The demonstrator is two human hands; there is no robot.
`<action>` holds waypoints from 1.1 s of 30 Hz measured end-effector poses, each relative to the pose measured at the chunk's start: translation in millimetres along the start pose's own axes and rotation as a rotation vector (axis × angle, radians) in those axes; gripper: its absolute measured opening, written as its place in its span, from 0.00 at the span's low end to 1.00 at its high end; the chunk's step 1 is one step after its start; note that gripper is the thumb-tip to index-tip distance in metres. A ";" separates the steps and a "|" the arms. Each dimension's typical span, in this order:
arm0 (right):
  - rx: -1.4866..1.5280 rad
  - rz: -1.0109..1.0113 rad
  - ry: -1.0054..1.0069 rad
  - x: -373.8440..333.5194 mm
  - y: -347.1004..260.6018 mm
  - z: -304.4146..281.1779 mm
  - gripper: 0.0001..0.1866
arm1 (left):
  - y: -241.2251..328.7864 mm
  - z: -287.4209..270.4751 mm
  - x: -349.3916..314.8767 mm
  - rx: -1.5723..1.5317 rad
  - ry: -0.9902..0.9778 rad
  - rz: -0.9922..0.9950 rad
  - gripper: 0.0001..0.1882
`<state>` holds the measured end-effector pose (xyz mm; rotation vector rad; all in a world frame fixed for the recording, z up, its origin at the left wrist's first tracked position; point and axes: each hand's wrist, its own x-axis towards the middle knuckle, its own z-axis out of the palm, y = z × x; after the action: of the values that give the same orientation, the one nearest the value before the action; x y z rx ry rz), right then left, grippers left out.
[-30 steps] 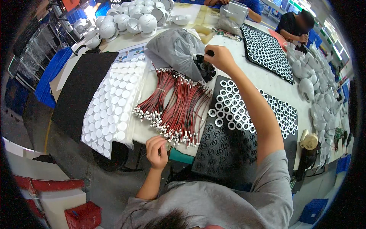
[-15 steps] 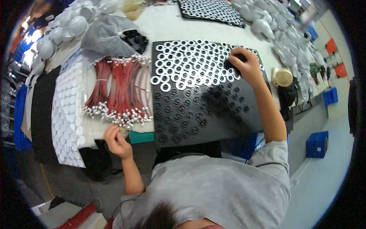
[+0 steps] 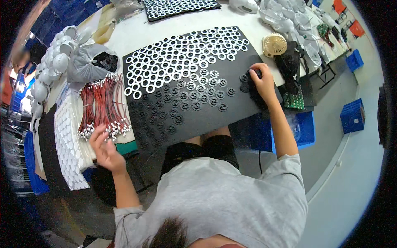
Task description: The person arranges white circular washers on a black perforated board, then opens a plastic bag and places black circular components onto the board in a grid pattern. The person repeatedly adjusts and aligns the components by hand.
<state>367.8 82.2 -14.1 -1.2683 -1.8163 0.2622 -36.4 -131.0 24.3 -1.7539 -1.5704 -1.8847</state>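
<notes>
My right hand (image 3: pixel 263 82) is over the right side of a black mat (image 3: pixel 211 120), its fingers curled round dark pieces that look like small black plastic discs. Beside its fingertips, two or so black discs (image 3: pixel 244 78) lie on the mat. Rows of white rings (image 3: pixel 178 58) with dark centres cover the mat's far half. Nearer to me, many loose black slotted discs (image 3: pixel 184 96) are spread out. My left hand (image 3: pixel 108 153) hovers empty, fingers apart, by the near ends of bundled red and black wires (image 3: pixel 100 105) with white connectors.
A plastic bag (image 3: pixel 82 66) of black parts stands beyond the wires. Sheets of white round stickers (image 3: pixel 68 140) lie at the left. A beige fan (image 3: pixel 274 44) and a black bag (image 3: pixel 288 68) are at the right. White domed shells (image 3: pixel 62 62) line both sides; another ring-covered mat (image 3: pixel 178 7) lies behind.
My right hand has gone from above the white rings to the mat's right side. The left hand's fingers have spread. The whole view has shifted, showing more of the right side.
</notes>
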 end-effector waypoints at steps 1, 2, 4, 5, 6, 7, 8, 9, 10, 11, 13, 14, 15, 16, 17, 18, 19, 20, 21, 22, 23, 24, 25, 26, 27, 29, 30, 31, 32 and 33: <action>0.020 0.004 0.021 -0.5 1.0 -2.5 0.09 | 10.7 14.1 10.4 -0.057 -0.086 0.036 0.09; 0.085 0.056 0.035 -2.2 2.2 -6.1 0.09 | 18.5 28.1 22.6 -0.061 -0.215 0.105 0.10; 0.209 0.149 0.066 -7.0 3.0 -14.2 0.09 | 37.1 63.9 39.7 -0.102 -0.427 0.161 0.13; 0.205 0.133 0.061 -10.8 6.6 -19.3 0.09 | 56.2 82.9 49.3 -0.090 -0.574 0.162 0.15; 0.146 0.074 0.065 -15.6 7.5 -23.6 0.10 | 68.5 103.4 55.8 -0.062 -0.702 0.183 0.16; 0.088 0.012 0.065 -21.1 7.0 -27.4 0.10 | 73.2 125.7 56.4 -0.062 -0.808 0.240 0.17; 0.029 -0.051 0.063 -26.6 5.4 -31.6 0.11 | 75.8 148.8 52.6 -0.046 -0.889 0.307 0.17; -0.065 -0.095 0.056 -33.3 -1.8 -37.9 0.12 | 79.9 172.6 46.8 -0.082 -0.963 0.342 0.18; -0.124 -0.141 0.051 -40.9 -8.5 -42.1 0.12 | 76.5 198.9 33.9 -0.062 -0.984 0.440 0.18; -0.152 -0.167 0.015 -48.9 -19.8 -46.7 0.13 | 79.2 220.4 25.0 -0.032 -1.007 0.517 0.18; -0.210 -0.187 -0.033 -67.9 -35.7 -48.0 0.15 | 77.9 261.0 6.5 -0.004 -0.951 0.598 0.14; -0.233 -0.183 -0.049 -75.5 -39.8 -45.5 0.15 | 77.9 273.1 3.3 0.005 -0.972 0.589 0.11; -0.253 -0.196 -0.061 -81.8 -40.9 -42.8 0.14 | 74.6 282.4 -0.6 0.044 -0.981 0.608 0.09; -0.246 -0.186 -0.052 -86.3 -40.9 -39.2 0.13 | 71.3 289.9 -3.9 0.085 -0.988 0.626 0.07; -0.257 -0.213 -0.023 -88.4 -37.8 -35.9 0.12 | 68.1 295.2 -7.6 0.127 -0.994 0.643 0.05; -0.265 -0.239 0.007 -89.1 -34.7 -33.3 0.12 | 67.4 295.4 -7.3 0.109 -0.980 0.654 0.05; -0.251 -0.245 0.011 -88.0 -33.2 -33.5 0.12 | 65.7 294.0 -5.6 0.092 -0.965 0.664 0.04; -0.238 -0.252 0.015 -86.1 -31.6 -34.1 0.11 | 64.1 292.6 -3.7 0.075 -0.951 0.674 0.03; -0.222 -0.262 0.018 -84.4 -31.0 -34.1 0.11 | 61.6 292.0 -0.1 0.050 -0.963 0.650 0.05; -0.118 -0.152 0.008 -83.6 -30.8 -35.1 0.11 | 58.8 293.8 2.4 -0.014 -0.969 0.563 0.05; -0.014 -0.043 -0.002 -82.9 -30.7 -36.5 0.10 | 56.0 296.6 5.4 -0.077 -0.973 0.476 0.06; 0.090 0.064 -0.013 -81.8 -30.0 -37.1 0.09 | 53.2 298.6 9.3 -0.138 -0.972 0.386 0.06; 0.140 0.079 0.014 -79.2 -27.4 -37.3 0.08 | 51.1 300.3 14.1 -0.133 -0.976 0.260 0.08; 0.087 0.098 -0.034 -76.3 -26.3 -42.3 0.07 | 49.3 301.7 20.5 -0.058 -1.071 0.113 0.09; 0.021 0.089 -0.001 -75.6 -23.4 -44.7 0.08 | 45.0 305.4 27.1 -0.036 -1.104 0.129 0.09; -0.067 0.057 0.065 -72.6 -20.7 -46.2 0.11 | 42.1 305.7 32.6 0.014 -1.085 0.219 0.09; -0.093 0.037 0.102 -71.1 -19.2 -46.7 0.11 | 43.8 304.8 32.5 0.035 -1.035 0.294 0.09; -0.119 0.016 0.138 -69.1 -17.4 -47.0 0.12 | 44.8 304.2 31.9 0.057 -0.984 0.369 0.09; -0.110 -0.028 0.107 -65.5 -14.4 -46.9 0.13 | 45.9 305.5 30.2 0.028 -0.945 0.395 0.10; -0.104 -0.071 0.076 -61.7 -10.7 -47.1 0.13 | 49.4 308.2 27.2 -0.004 -0.907 0.421 0.10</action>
<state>401.8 11.7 -12.8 -1.2650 -1.8255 0.0799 191.6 83.3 8.2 -2.8674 -1.1818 -0.9168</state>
